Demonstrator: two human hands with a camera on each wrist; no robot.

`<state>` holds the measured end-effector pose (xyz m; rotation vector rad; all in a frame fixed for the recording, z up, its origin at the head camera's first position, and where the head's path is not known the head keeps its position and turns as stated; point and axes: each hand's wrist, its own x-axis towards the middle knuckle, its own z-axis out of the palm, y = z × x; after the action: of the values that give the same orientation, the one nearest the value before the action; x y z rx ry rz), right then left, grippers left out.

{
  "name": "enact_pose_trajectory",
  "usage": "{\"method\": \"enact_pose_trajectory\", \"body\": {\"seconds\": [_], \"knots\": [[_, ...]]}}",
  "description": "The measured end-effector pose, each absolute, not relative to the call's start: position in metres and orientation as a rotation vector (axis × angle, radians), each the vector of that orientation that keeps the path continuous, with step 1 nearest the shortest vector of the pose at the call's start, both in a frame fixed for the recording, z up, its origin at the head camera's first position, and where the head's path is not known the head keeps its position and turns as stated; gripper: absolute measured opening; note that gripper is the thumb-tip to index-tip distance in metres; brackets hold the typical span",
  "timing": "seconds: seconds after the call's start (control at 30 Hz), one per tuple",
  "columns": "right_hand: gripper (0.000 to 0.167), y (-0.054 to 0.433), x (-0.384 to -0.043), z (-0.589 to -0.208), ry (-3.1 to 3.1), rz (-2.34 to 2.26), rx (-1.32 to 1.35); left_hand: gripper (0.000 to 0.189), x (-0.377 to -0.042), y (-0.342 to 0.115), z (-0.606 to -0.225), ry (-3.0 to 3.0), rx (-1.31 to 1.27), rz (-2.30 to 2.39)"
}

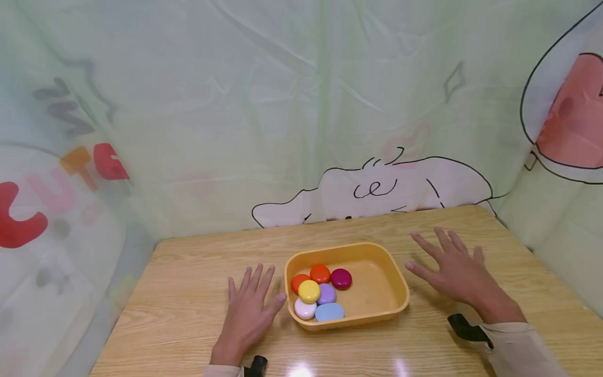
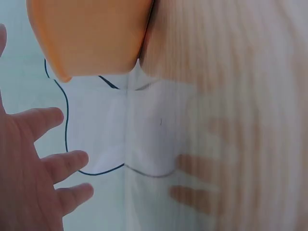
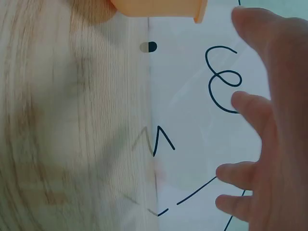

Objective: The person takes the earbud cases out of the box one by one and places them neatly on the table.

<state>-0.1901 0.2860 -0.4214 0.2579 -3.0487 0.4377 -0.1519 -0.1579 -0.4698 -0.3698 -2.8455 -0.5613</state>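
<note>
A yellow-orange plastic basket (image 1: 377, 285) stands on the wooden table in the head view. Glossy rounded pieces lie in its left half: two orange-red ones, one of them (image 1: 320, 274), a magenta one (image 1: 341, 278), a yellow one (image 1: 309, 291) on top, a purple one (image 1: 326, 294), a pale lilac one (image 1: 305, 309) and a light blue one (image 1: 330, 312). Left of the basket is my left hand (image 1: 249, 314), fingers spread, thumb close to its wall. My right hand (image 1: 459, 272) is spread to the right, apart from the basket. Neither hand holds anything.
The wooden table (image 1: 188, 293) reaches back to a pale green curtain (image 1: 188, 131) with cartoon drawings and letters. A black band (image 1: 466, 329) crosses the right wrist, and another (image 1: 256, 366) the left. Light glares off the table's front.
</note>
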Motion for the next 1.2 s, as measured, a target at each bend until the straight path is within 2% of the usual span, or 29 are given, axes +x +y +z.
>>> {"method": "enact_pose_trajectory", "body": {"seconds": [0.23,0.43,0.9,1.2], "knots": [[0.080,0.280,-0.191,-0.421,-3.007,0.399,0.307,0.068,-0.154,-0.148,-0.470,-2.845,-0.368,-0.672],[0.075,0.271,-0.188,-0.420,-2.964,0.570,0.356,0.067,-0.156,-0.137,-0.471,-2.824,-0.372,-0.866],[0.068,0.250,-0.188,-0.420,-2.899,0.786,0.419,0.067,-0.156,-0.122,-0.477,-2.759,-0.209,-1.336],[0.066,0.238,-0.190,-0.414,-2.864,0.927,0.434,0.078,-0.155,-0.117,-0.480,-2.736,-0.284,-1.495]]}}
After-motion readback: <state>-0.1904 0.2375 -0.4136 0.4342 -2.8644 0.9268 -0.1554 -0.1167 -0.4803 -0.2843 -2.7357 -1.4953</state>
